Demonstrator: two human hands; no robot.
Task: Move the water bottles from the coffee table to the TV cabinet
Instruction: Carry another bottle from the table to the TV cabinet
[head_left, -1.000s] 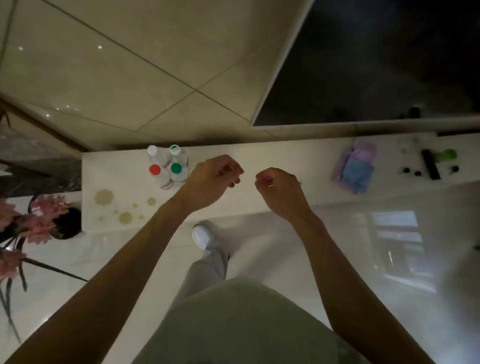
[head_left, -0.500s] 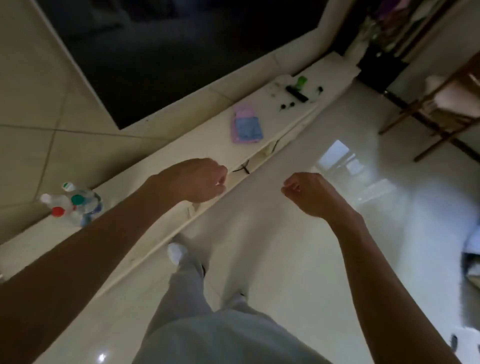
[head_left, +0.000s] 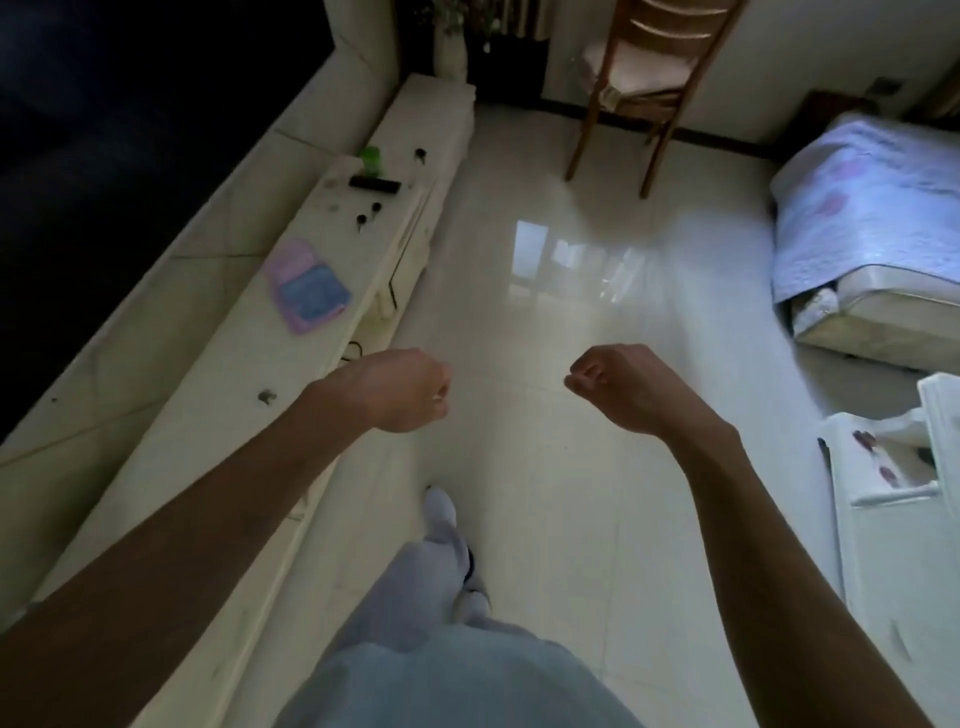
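Note:
No water bottle is in view. The long white TV cabinet (head_left: 208, 426) runs along the left under a dark TV screen (head_left: 130, 130). My left hand (head_left: 397, 389) is curled into a fist and holds nothing, just off the cabinet's front edge. My right hand (head_left: 626, 387) is also a curled, empty fist over the glossy floor. Both forearms reach forward at about the same height.
On the cabinet lie a pink and blue cloth (head_left: 309, 286), a black remote (head_left: 375, 183) and a green object (head_left: 371, 156). A wooden chair (head_left: 649, 78) stands at the far end. A lilac-covered bed (head_left: 872, 208) and white furniture (head_left: 893, 545) are on the right.
The view has swung right along the cabinet, and the group of bottles on its left end has left the frame. Both hands stay curled and empty.

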